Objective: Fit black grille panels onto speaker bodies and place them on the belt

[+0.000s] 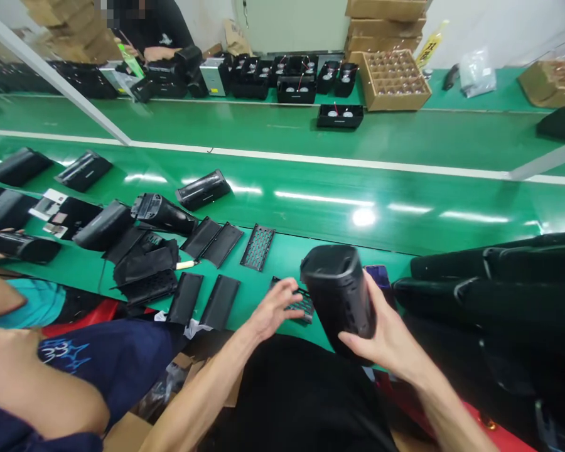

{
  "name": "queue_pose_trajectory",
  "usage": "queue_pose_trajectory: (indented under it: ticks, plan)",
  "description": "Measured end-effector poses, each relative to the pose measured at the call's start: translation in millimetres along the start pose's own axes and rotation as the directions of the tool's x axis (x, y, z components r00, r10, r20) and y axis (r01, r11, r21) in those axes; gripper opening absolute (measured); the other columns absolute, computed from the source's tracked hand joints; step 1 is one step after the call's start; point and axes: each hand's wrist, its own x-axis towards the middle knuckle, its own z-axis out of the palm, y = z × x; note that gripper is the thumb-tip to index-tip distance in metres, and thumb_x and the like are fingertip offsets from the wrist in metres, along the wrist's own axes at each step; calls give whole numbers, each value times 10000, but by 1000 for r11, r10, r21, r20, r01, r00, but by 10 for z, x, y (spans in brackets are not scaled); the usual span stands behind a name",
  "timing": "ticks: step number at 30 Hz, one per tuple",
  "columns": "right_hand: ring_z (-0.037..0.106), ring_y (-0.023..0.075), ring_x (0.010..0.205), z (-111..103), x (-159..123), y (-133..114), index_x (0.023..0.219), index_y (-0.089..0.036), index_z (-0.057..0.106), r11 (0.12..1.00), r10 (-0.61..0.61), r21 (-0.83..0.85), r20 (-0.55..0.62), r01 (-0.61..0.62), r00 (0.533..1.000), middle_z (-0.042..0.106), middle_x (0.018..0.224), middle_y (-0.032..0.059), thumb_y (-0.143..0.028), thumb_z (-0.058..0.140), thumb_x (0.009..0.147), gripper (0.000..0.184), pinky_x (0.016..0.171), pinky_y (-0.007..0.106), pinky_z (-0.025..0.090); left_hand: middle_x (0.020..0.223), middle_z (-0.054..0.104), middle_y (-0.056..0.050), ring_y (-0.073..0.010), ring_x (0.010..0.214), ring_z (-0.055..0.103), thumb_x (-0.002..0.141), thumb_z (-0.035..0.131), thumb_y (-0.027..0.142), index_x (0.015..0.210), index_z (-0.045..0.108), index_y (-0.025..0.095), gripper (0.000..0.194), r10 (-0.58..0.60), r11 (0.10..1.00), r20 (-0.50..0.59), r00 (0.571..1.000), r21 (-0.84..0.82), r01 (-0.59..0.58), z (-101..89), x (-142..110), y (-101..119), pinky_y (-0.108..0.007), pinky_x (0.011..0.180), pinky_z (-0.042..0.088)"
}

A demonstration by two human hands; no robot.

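Observation:
My right hand [385,333] grips a black speaker housing [336,292] and holds it tilted above the front of the green bench. My left hand [277,307] is to its left, fingers apart and slightly bent, with nothing seen in its grasp. Just beyond those fingers lies a black perforated grille [304,306], partly covered by the hand; whether they touch I cannot tell. Farther left, another perforated grille [258,247] lies flat on the bench. Two solid black panels [220,302] rest close to the front edge.
Dark stacked cases [494,276] crowd the right side, beside a phone [377,276]. A pile of black panels [145,267] and several finished-looking housings [203,189] occupy the left. A co-worker's arm [42,376] is close on my left. Speaker boxes and a divided carton [395,78] stand across the bench.

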Motion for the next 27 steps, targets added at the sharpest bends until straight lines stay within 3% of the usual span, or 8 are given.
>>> queue_pose_trajectory:
  ticks: [2,4,7,10,13,20,25,27]
  plan:
    - [615,402,1254,-181,-64,-47,1667,-311,263,974,-10,-221,147,43,989,573,1481,138,-365,822,664,1149,1043,544,501,1608,422,-89,-341,1359,498,636,942,492,1440,544,345,909,179,963,55,982,193,-186,-6,-92,226,-424,1015,482]
    - [664,412,1130,-232,-149,-66,1642,-330,354,935,-17,-339,258,107,966,648,1365,139,-334,821,625,1119,962,549,533,1636,383,-103,-377,1416,430,608,965,420,1524,481,341,1039,160,887,164,973,409,-214,16,-193,322,-438,1072,437]
    - [664,440,1124,-209,-310,7,1600,-344,446,943,30,-321,352,91,935,670,1354,138,-376,872,600,1088,962,580,526,1530,497,-115,-380,1350,482,678,914,415,1520,499,294,946,69,821,184,980,548,-160,11,-344,219,-442,1095,398]
    - [548,449,1342,-230,-529,217,1590,-384,433,983,131,-162,273,-88,953,537,1551,101,-478,883,651,1046,1099,590,448,1462,531,-98,-354,1264,525,692,882,472,1493,493,281,910,120,850,140,983,497,-175,-81,-473,35,-404,1057,403]
    - [451,412,1448,-210,-754,431,1580,-326,382,966,226,91,166,-244,960,445,1614,118,-566,794,756,952,1177,557,374,1406,542,-91,-322,1181,540,694,862,490,1473,476,269,897,157,864,111,981,466,-191,-176,-542,-45,-376,1007,413]
    - [445,392,1417,49,-907,424,1377,-292,513,938,242,259,-7,-232,970,487,1503,121,-586,800,759,743,1170,509,356,1399,526,-86,-336,1200,504,712,829,486,1423,501,260,815,171,810,108,979,550,-202,-170,-528,-25,-383,1014,398]
    - [610,338,1152,0,-849,372,1344,-300,544,855,347,380,84,-352,934,580,1312,90,-601,800,750,713,973,440,521,1321,568,-74,-299,1101,543,738,802,462,1401,487,264,760,139,859,43,989,492,-143,-161,-524,-105,-368,956,419]
    - [607,347,1185,-37,-842,377,1429,-310,498,853,343,365,147,-373,928,570,1372,101,-601,808,746,804,994,454,520,1346,555,-75,-305,1125,533,730,805,463,1422,477,265,790,124,856,53,991,499,-134,-192,-548,-110,-375,974,414]
